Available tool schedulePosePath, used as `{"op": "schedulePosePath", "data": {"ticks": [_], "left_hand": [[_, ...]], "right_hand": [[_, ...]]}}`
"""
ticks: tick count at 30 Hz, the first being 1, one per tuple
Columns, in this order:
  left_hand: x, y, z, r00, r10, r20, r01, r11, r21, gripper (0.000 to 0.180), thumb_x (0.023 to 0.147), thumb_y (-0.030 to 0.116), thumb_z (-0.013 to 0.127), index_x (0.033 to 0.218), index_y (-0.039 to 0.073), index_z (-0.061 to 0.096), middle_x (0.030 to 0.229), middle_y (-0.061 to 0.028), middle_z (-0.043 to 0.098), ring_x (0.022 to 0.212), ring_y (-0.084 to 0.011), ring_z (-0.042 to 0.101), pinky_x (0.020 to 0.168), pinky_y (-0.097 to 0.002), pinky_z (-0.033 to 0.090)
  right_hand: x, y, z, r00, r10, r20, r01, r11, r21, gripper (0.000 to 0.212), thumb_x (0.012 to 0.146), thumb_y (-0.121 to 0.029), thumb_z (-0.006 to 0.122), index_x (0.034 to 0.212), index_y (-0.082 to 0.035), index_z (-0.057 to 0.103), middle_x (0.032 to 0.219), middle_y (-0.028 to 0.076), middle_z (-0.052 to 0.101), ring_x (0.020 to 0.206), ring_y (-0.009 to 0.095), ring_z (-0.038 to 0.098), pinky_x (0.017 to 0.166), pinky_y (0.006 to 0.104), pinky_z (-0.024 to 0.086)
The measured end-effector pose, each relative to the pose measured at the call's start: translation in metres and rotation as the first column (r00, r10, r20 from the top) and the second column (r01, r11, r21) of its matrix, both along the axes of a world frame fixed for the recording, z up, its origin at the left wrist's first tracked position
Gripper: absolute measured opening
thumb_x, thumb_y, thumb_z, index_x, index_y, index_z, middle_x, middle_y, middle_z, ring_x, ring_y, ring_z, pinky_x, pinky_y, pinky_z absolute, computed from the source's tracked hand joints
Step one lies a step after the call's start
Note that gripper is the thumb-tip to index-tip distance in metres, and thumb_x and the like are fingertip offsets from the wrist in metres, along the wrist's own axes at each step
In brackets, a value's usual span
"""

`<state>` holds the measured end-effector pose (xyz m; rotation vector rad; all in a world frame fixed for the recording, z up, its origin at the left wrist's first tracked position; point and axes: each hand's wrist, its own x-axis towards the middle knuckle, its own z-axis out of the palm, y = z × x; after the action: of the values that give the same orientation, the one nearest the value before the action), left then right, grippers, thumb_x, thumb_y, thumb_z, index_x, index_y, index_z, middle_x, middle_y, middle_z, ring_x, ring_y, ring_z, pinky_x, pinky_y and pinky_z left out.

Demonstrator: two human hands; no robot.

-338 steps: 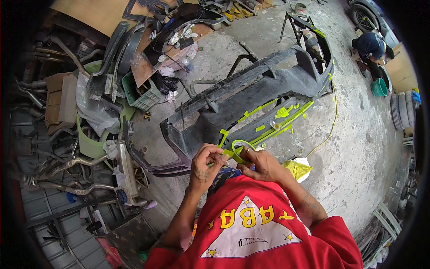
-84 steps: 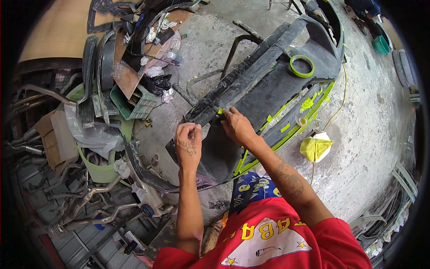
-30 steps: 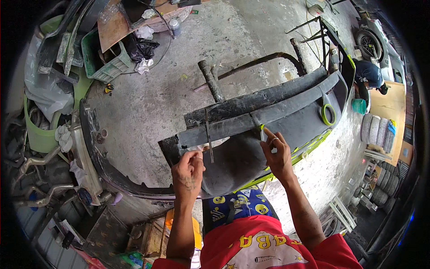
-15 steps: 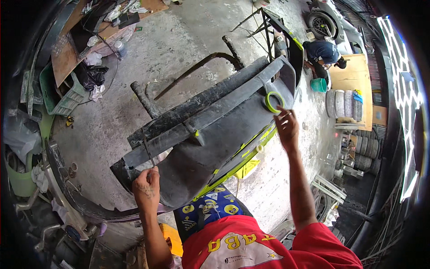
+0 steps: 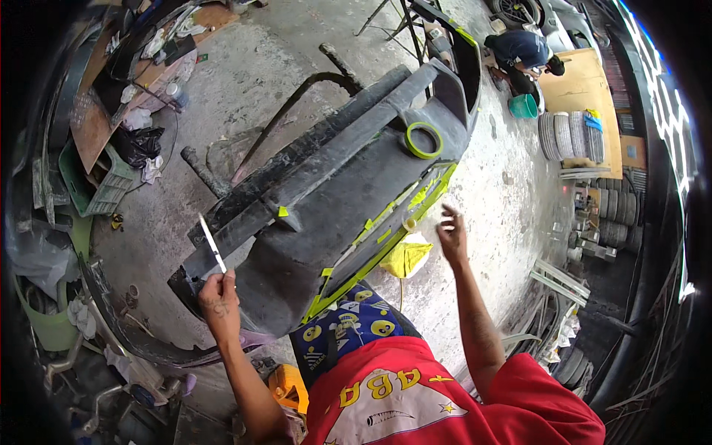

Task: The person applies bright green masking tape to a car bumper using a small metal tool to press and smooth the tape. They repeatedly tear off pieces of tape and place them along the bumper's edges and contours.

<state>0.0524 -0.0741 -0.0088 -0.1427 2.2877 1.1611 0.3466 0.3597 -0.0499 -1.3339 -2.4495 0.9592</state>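
A large dark grey car bumper (image 5: 348, 189) lies across stands before me, with yellow-green masking tape (image 5: 334, 276) along its near edge. In my left hand (image 5: 220, 302), closed at the bumper's left end, is a thin straight strip (image 5: 213, 243) that shines whitish and points up and away; its exact kind is unclear. My right hand (image 5: 452, 236) hovers off the bumper's near right edge, fingers apart and nothing in them. On the bumper's top rests a yellow-green tape roll (image 5: 440, 141). A small pale roll (image 5: 410, 223) sits at the near edge, left of my right hand.
A yellow bag (image 5: 406, 258) hangs beneath the near edge. At the far right a person (image 5: 519, 50) crouches by a teal bucket (image 5: 523, 107) and stacked tyres (image 5: 571, 136). A green crate (image 5: 111, 182) and scraps stand at left; an orange object (image 5: 288, 386) is near my left arm.
My right hand has drawn back from beside the tape roll toward me. My left hand has shifted left, and its strip now tilts and shines white. The whole view has shifted.
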Motion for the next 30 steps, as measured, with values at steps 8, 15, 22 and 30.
{"op": "schedulePosePath", "data": {"ticks": [8,15,22,30], "left_hand": [[0.029,0.008,0.073,0.954,-0.017,-0.299,0.004,0.999,-0.042,0.027,0.096,0.019,0.068,0.090,-0.006,0.064,0.069,-0.0062,0.053,0.060,-0.0139,0.044,0.056,-0.0324,0.035],[0.084,0.043,0.125,0.918,-0.046,-0.393,0.045,0.999,-0.012,0.021,0.093,0.014,0.073,0.095,-0.006,0.069,0.080,-0.0058,0.061,0.068,-0.0135,0.053,0.062,-0.0291,0.043],[0.107,0.041,0.175,0.904,0.117,-0.412,-0.151,0.987,-0.050,0.025,0.093,0.019,0.073,0.101,-0.005,0.072,0.080,-0.0003,0.064,0.073,-0.0096,0.055,0.067,-0.0242,0.044],[0.090,-0.015,0.186,0.686,0.611,-0.396,-0.445,0.782,0.436,0.019,0.095,0.013,0.070,0.104,-0.004,0.070,0.084,-0.0030,0.064,0.072,-0.0083,0.052,0.069,-0.0230,0.041]], "right_hand": [[0.001,-0.044,-0.024,0.987,-0.128,-0.093,0.088,0.934,-0.346,0.066,0.071,-0.020,0.092,0.127,-0.008,0.060,0.092,0.003,0.045,0.072,0.012,0.044,0.070,0.0289,0.046],[-0.003,-0.030,-0.053,0.973,0.024,-0.231,-0.068,0.981,-0.184,0.046,0.073,-0.012,0.087,0.115,-0.009,0.068,0.097,0.006,0.056,0.076,0.017,0.052,0.069,0.0312,0.044],[0.029,-0.035,-0.022,0.936,-0.036,-0.349,-0.130,0.887,-0.443,0.038,0.080,-0.003,0.077,0.114,-0.005,0.061,0.098,0.003,0.062,0.074,0.011,0.056,0.062,0.0245,0.051],[-0.022,-0.075,0.061,0.875,0.239,-0.422,-0.428,0.789,-0.441,0.040,0.079,-0.009,0.083,0.110,-0.006,0.058,0.096,0.004,0.065,0.080,0.013,0.061,0.065,0.0271,0.051]]}}
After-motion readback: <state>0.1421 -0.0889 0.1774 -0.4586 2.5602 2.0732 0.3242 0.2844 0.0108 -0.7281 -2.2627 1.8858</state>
